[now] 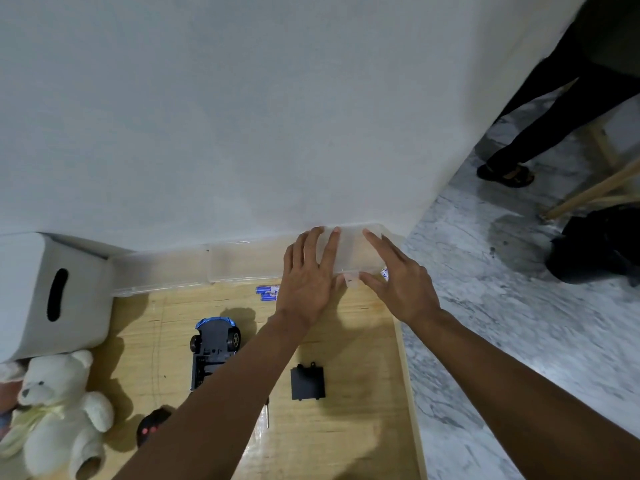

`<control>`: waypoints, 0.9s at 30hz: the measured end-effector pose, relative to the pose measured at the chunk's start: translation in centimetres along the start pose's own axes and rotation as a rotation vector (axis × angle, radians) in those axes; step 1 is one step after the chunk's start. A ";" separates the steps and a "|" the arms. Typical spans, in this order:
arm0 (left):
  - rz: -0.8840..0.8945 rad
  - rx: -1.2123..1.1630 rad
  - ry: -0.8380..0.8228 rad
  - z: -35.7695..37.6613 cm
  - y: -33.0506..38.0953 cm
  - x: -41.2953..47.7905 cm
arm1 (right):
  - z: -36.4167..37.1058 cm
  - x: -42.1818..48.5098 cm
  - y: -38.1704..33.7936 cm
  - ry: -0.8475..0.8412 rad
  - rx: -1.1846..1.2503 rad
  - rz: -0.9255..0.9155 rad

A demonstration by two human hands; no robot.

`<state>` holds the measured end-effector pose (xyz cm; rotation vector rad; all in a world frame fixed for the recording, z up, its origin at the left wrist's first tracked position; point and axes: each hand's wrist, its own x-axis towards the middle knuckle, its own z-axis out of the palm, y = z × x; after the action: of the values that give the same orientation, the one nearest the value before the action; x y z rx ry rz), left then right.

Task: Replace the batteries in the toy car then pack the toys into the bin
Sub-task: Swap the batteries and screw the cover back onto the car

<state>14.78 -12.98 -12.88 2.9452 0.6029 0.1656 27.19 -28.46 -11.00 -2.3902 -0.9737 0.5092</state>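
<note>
Head cam view, my take on doing this box step right:

1. Both hands are on the clear plastic box [349, 251]. Left hand [306, 282] lies flat on the lid, fingers straight and spread. Right hand [398, 282] has straight fingers over the lid and its thumb against the latch [351, 280]. Neither holds anything else.
2. Looks to me like the latch is being worked. So press down with the left palm to stop the box skidding, and let only the right thumb flick the tab.
3. Go easy: blue batteries [266, 293] sit just left of the left hand and could roll.
4. Toy car [213, 348] lies belly-up beside the left forearm, its battery cover [307, 383] is between the forearms, and the bin [41, 292] is well left of the left hand. Watch your elbows.
</note>
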 end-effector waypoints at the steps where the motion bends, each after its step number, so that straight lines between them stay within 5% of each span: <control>1: -0.004 -0.006 -0.005 -0.1 0.1 0.0 | -0.1 0.0 0.0 0.000 0.004 -0.001; 20: 0.072 0.081 -0.022 -2.2 -1.5 -0.4 | -1.1 -0.4 -0.9 0.023 0.140 0.091; 27: 0.047 0.020 -0.168 -2.9 -1.7 -0.1 | -1.4 0.2 -1.5 0.050 0.026 0.182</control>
<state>13.63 -11.13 -10.28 2.9548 0.5145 -0.0832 27.27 -27.80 -9.05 -2.4690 -0.7280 0.5217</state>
